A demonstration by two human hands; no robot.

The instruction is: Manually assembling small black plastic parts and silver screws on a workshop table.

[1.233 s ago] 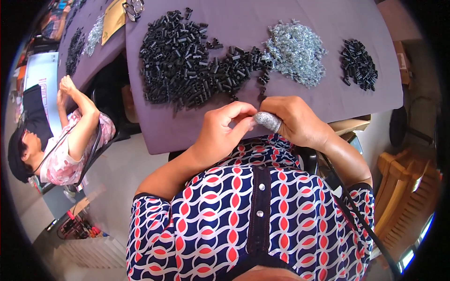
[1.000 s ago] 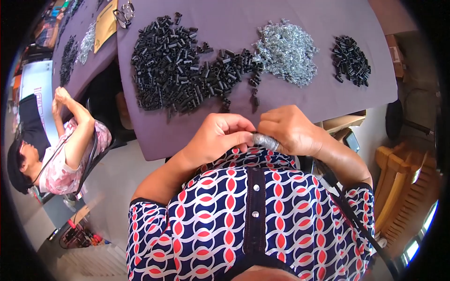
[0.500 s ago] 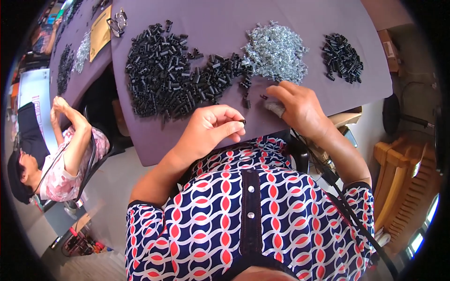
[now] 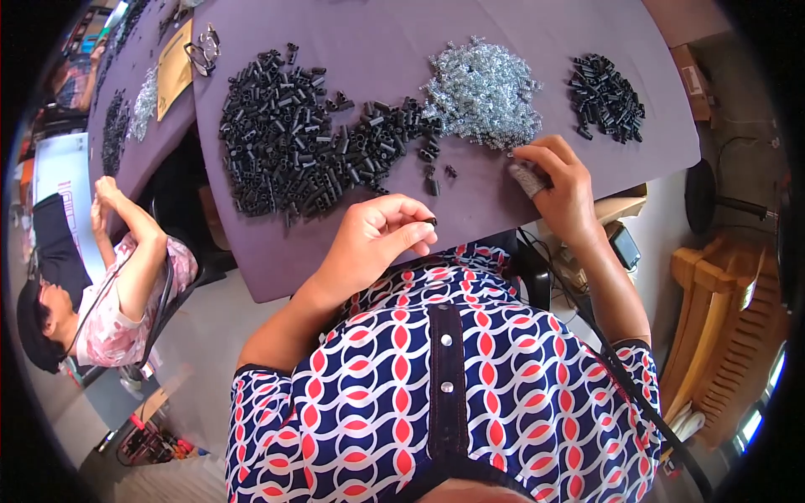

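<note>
My left hand [image 4: 379, 241] is closed in a pinch near the table's front edge. Between its thumb and forefinger sits a small black tube [image 4: 433, 222], mostly hidden by the fingers. The fingertips of my right hand [image 4: 563, 186] are at the lower edge of a heap of small shiny, clear-silvery pieces [image 4: 482, 92]. Its fingers are bent into a pinch; whatever is at their tips is too small to make out. A greyish wrap [image 4: 527, 178] covers one of its digits. To the left spreads a big heap of short black tubes [image 4: 281, 138].
A smaller heap of black pieces [image 4: 605, 99] lies at the right. Stray black tubes [image 4: 431, 180] and a tiny dark piece [image 4: 451, 171] lie between my hands. Eyeglasses [image 4: 204, 50] and a yellow envelope [image 4: 174, 71] are far left. Another person [image 4: 126, 268] sits at left. A wooden chair [image 4: 713, 310] stands right.
My right hand has moved right and a little away from me, from the bare cloth to the edge of the shiny heap. A tiny dark piece now lies where it was working. My left hand keeps its pinch.
</note>
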